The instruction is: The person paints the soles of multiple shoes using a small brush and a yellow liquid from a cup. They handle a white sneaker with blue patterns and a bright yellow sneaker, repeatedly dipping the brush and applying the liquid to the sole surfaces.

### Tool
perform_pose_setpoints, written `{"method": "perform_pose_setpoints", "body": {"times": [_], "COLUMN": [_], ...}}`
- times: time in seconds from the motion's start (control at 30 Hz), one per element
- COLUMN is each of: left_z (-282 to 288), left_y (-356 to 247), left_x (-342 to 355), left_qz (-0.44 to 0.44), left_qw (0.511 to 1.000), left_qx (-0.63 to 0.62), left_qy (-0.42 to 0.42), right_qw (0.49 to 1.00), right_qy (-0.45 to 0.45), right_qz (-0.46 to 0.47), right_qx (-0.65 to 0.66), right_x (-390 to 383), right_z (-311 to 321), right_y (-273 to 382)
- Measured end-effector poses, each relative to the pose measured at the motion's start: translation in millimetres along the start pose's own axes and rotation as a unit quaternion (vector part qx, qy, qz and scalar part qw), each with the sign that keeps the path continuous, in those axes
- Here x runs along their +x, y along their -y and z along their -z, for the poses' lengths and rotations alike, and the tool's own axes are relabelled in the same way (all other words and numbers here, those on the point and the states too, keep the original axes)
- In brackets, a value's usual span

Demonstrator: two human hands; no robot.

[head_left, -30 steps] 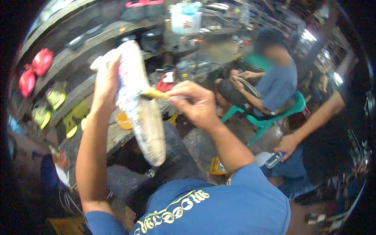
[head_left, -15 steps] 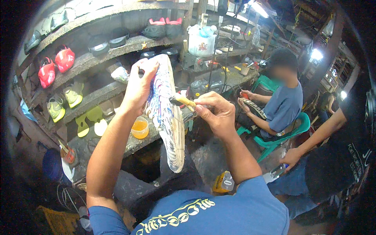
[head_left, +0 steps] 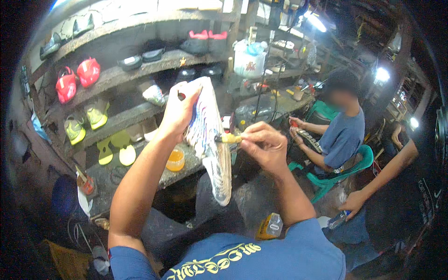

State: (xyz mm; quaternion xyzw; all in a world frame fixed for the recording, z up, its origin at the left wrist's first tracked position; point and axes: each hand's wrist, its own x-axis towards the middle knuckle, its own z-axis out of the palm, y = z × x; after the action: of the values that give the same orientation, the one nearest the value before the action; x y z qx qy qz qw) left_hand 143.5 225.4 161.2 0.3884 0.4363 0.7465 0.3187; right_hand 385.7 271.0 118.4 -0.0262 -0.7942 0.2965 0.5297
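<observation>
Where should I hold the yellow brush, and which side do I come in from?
Probably best to pinch the brush by the handle end, coming from the right: its dark tip points left at the shoe, so the slim right end lies away from the work. The right grip pinches it there.
</observation>
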Motion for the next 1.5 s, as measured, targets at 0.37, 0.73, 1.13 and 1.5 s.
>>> {"method": "perform_pose_setpoints", "body": {"times": [0.37,0.73,1.13,1.5], "left_z": [10,12,19,40], "left_y": [9,20,27,26], "left_x": [5,14,20,26], "left_qz": [0.046,0.083,0.078,0.115], "left_qw": [0.998,0.995,0.996,0.985], "left_qx": [-0.014,-0.043,-0.029,-0.101], "left_qy": [0.03,0.032,0.026,0.076], "right_qw": [1.0,0.999,0.997,0.989], "right_qy": [0.009,0.027,0.045,0.13], "right_qz": [0.017,0.025,0.024,0.067], "right_qx": [-0.002,-0.019,-0.052,-0.037], "right_x": [1,-3,-8,-2], "right_z": [-4,0,6,13], "right_y": [5,8,13,27]}}
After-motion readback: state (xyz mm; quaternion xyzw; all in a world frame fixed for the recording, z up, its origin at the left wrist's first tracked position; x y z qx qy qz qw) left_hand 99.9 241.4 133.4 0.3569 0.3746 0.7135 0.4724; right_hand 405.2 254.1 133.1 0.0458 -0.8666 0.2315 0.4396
